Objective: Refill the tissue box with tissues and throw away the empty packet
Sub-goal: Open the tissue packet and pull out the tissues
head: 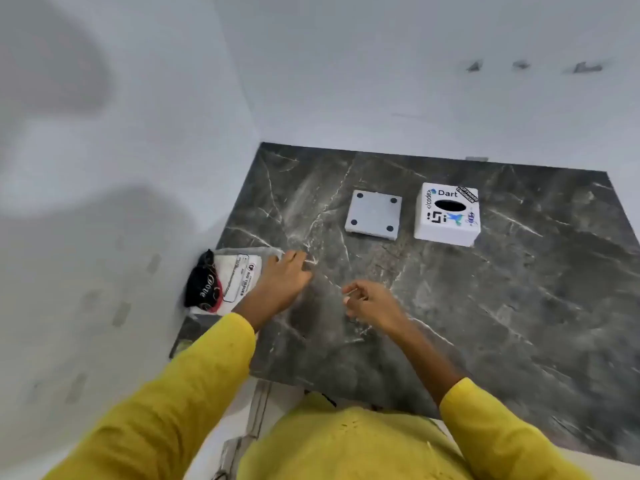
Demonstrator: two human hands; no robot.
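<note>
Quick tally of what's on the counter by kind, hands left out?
Tissue packet: 1
Tissue box, white with stickers: 1
Grey square base plate, beside the box: 1
Total: 3 things on the dark marble counter

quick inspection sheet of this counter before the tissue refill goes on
surface: dark marbled counter, set in a wall corner
job's things: white stickered tissue box standing far right, oval slot facing up; its grey base plate lying apart to its left; tissue packet at the left edge by the wall
clutter: nothing seen
grippers: left hand resting on the packet's right end; right hand loosely curled above the counter, holding nothing visible
cables: nothing seen
surroundings: pale walls on two sides; yellow sleeves
</note>
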